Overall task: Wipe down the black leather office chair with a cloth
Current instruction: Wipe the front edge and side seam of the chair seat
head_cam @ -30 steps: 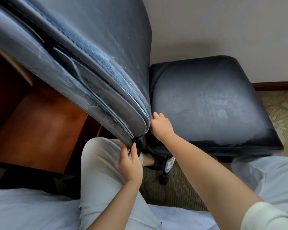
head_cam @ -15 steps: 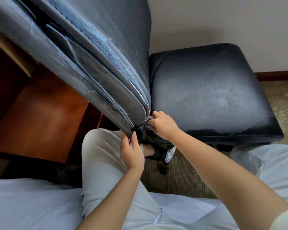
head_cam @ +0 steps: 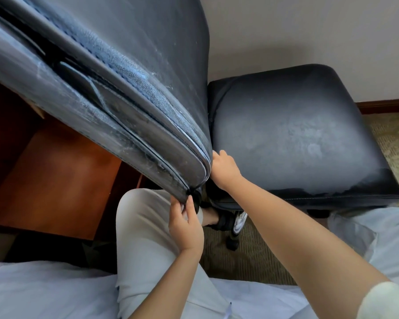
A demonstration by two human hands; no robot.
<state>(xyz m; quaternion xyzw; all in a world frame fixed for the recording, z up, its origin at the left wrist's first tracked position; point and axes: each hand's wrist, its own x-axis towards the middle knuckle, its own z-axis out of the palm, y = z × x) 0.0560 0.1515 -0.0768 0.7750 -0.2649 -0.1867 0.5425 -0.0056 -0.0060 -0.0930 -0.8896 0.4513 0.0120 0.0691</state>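
The black leather office chair fills the view. Its worn backrest leans toward me at upper left, with a blue woven strip showing along its seam. The dusty seat lies to the right. My left hand pinches the backrest's lower corner between thumb and fingers, by a black knob. My right hand sits in the gap between backrest and seat, its fingers curled against the backrest's edge with the tips hidden. I see no cloth.
A brown wooden desk stands at left behind the backrest. My leg in pale trousers is bent under the chair. A chair caster rests on patterned carpet. White bedding runs along the bottom, a wall behind.
My right hand has slid back up the backrest's edge from lower in the gap. My left hand has kept its hold on the lower corner.
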